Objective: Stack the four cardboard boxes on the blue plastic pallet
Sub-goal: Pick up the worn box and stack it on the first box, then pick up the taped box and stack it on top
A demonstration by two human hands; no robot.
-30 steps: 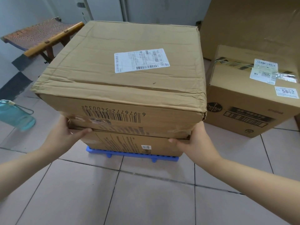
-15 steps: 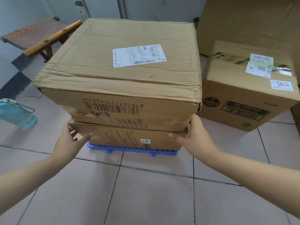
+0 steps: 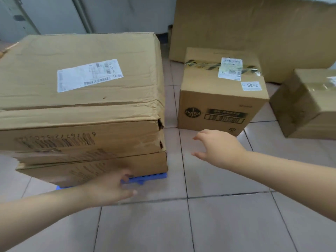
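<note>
A large dented cardboard box (image 3: pixel 81 84) with a white shipping label lies on a flatter cardboard box (image 3: pixel 101 170). Both rest on the blue plastic pallet (image 3: pixel 145 179), of which only the front edge shows. On the floor to the right stands a smaller printed box (image 3: pixel 221 100) with a "5842" sticker. A fourth box (image 3: pixel 307 104) sits at the right edge, partly cut off. My left hand (image 3: pixel 109 190) hovers open in front of the lower box. My right hand (image 3: pixel 218 148) is open in the air, just in front of the printed box and touching nothing.
A big flat sheet of cardboard (image 3: pixel 254 33) leans against the back wall behind the smaller boxes. Grey cabinet doors (image 3: pixel 54 13) line the back left. Tiled floor (image 3: pixel 181 224) spreads out in the foreground.
Both hands have let go of the stacked boxes. My view has swung right, and my right hand has moved toward the printed box. The fourth box has come into view.
</note>
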